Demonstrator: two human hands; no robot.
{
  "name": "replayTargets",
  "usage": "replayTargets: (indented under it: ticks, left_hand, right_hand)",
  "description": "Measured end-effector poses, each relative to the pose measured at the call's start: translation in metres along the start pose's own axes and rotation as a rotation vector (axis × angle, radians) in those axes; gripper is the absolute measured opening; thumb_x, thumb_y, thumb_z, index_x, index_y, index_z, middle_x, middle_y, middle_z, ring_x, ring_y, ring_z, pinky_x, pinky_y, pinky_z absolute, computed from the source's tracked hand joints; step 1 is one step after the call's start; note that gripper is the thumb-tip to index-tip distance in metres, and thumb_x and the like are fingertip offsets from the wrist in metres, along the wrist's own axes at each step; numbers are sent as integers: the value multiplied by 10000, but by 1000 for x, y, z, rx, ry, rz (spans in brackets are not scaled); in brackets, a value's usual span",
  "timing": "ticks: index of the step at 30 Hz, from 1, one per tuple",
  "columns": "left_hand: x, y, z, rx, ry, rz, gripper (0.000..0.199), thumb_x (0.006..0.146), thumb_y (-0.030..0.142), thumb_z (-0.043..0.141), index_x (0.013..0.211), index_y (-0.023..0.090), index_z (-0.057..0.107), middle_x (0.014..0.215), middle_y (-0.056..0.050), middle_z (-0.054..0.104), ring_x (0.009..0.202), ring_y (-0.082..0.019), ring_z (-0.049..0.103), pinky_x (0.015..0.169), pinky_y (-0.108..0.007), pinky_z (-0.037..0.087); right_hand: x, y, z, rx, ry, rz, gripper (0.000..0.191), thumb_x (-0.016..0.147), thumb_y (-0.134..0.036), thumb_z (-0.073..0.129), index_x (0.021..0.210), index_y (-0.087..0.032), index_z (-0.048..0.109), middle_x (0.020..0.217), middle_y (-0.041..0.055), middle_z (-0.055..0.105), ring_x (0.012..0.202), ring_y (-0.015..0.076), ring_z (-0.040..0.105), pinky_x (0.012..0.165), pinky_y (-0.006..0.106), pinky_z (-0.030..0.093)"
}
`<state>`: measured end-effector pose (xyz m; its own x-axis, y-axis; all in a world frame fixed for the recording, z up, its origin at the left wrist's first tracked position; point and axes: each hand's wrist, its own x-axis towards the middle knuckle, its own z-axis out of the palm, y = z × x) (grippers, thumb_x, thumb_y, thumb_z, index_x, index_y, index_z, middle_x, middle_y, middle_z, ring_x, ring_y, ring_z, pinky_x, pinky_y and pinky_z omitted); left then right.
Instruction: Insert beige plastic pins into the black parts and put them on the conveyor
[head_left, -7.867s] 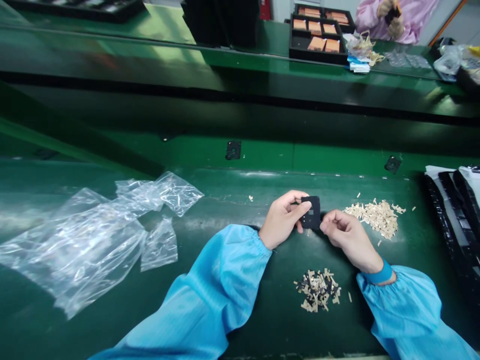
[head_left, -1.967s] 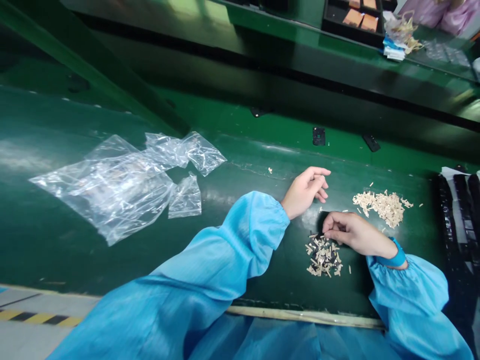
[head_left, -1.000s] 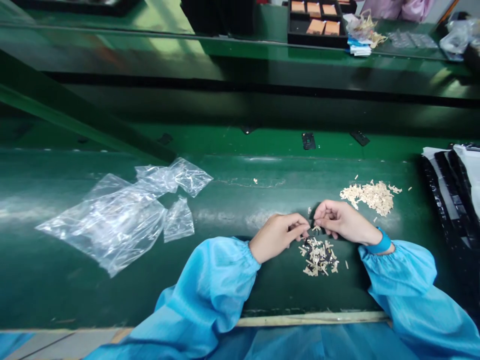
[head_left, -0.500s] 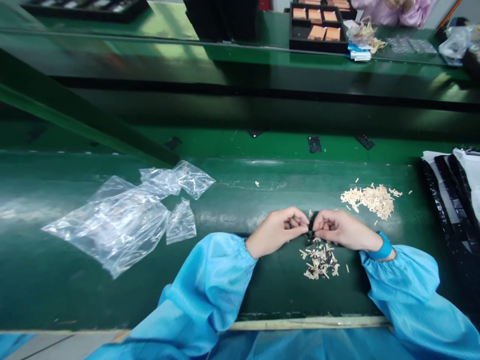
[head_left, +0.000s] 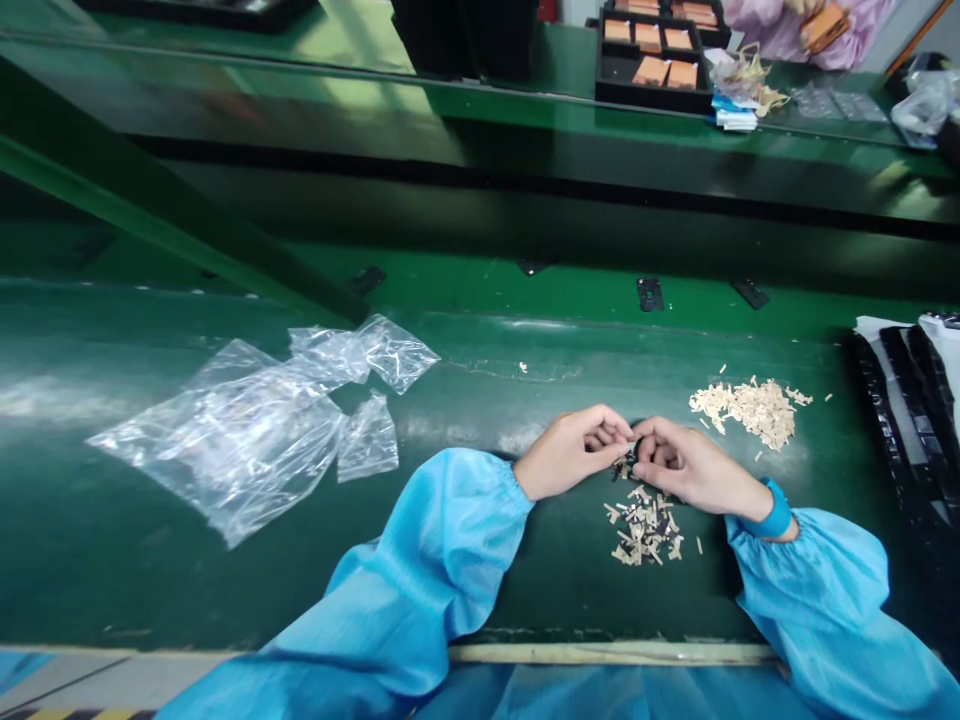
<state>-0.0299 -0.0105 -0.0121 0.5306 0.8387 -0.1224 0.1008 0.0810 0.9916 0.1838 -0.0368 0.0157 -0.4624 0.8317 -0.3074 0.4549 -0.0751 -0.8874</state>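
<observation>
My left hand [head_left: 577,452] is closed in a pinch, its thumb and index fingertips meeting those of my right hand [head_left: 688,466]. The right hand is pinched as well, its fingers curled. Whatever small piece sits between the fingertips is mostly hidden. Just under them lies a little cluster of black pieces [head_left: 624,466], partly covered by the fingers. Nearer to me is a loose pile of small beige and black pieces [head_left: 646,528]. Beyond my right hand, a larger heap of small beige strips [head_left: 761,412] is spread on the green work surface [head_left: 555,560].
Clear plastic bags [head_left: 247,430] lie at left. Black and white packaging [head_left: 900,400] is at the right edge. Flat black parts [head_left: 650,294] rest farther back. A green beam [head_left: 187,220] slants at left. Across, a black tray [head_left: 652,90] stands before a person in pink [head_left: 862,40].
My hands have come closer, fingertips now touching; the black piece visible between them earlier is mostly covered. The view has shifted slightly. The person across now shows an orange-brown piece in hand.
</observation>
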Motion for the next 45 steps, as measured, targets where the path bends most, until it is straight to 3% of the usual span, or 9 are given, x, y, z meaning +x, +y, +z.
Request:
replayTargets:
  ticks: [8,13,16,19,22,28,33,40,45]
  left_hand:
    - [2,2,0,-123,86,-31,181,812,268,724,911,155,624,742,-2,664,646,-103,623,624,-229,535]
    - [4,1,0,-248,234,-31,273,784,331,779,897,153,607,752,-12,670,654,-119,658,622,-243,563]
    - [6,-2,1,-249,321,-5,270,779,318,791,897,152,614,788,-8,667,677,-113,667,694,-257,588]
    - [9,-6,0,-205,379,35,236,822,325,751,925,160,617,790,-8,673,701,-121,676,697,-251,590]
    - [13,-7,0,-17,414,139,153,881,305,694,931,168,648,842,-31,708,757,-136,695,724,-255,589]
    - [19,-8,-5,537,231,563,185,987,249,551,1006,220,733,1011,-72,782,993,-182,727,941,-320,575]
    - [17,-9,-8,633,42,800,256,993,191,498,1125,221,715,1116,-86,780,1106,-214,720,996,-371,582]
    - [14,-12,-4,646,-25,749,247,996,187,509,1142,223,705,1126,-88,775,1115,-213,718,1015,-377,578]
    - [18,-4,2,495,202,618,139,958,256,626,1061,214,710,1012,-80,766,964,-191,722,883,-312,585]
  right_hand:
    - [1,0,20,-206,113,-66,156,936,-239,615,785,-213,645,691,-13,617,596,133,534,562,254,386]
    - [-3,-2,14,-246,53,-130,133,958,-268,621,856,-222,693,763,11,638,626,147,568,601,275,440]
    - [-2,-6,18,-305,116,-202,153,980,-235,580,1087,-234,690,1066,82,676,856,198,643,764,323,508]
    - [-2,-11,23,-387,20,-280,196,1001,-198,517,1082,-226,693,1140,103,659,996,228,643,856,350,507]
    - [-2,-12,23,-356,-86,-274,178,990,-209,536,911,-206,696,940,67,664,833,194,635,748,313,497]
    - [6,-3,17,163,300,-13,278,955,-446,598,829,-204,648,679,-1,613,555,129,494,516,258,383]
    - [14,1,20,594,426,115,398,860,-593,675,883,-199,624,466,-97,411,395,86,306,396,226,212]
    - [14,2,22,605,469,112,400,823,-594,699,815,-208,592,464,-95,406,404,84,306,398,224,204]
    - [14,5,15,447,458,76,324,840,-511,686,770,-207,598,503,-80,423,442,91,339,437,234,252]
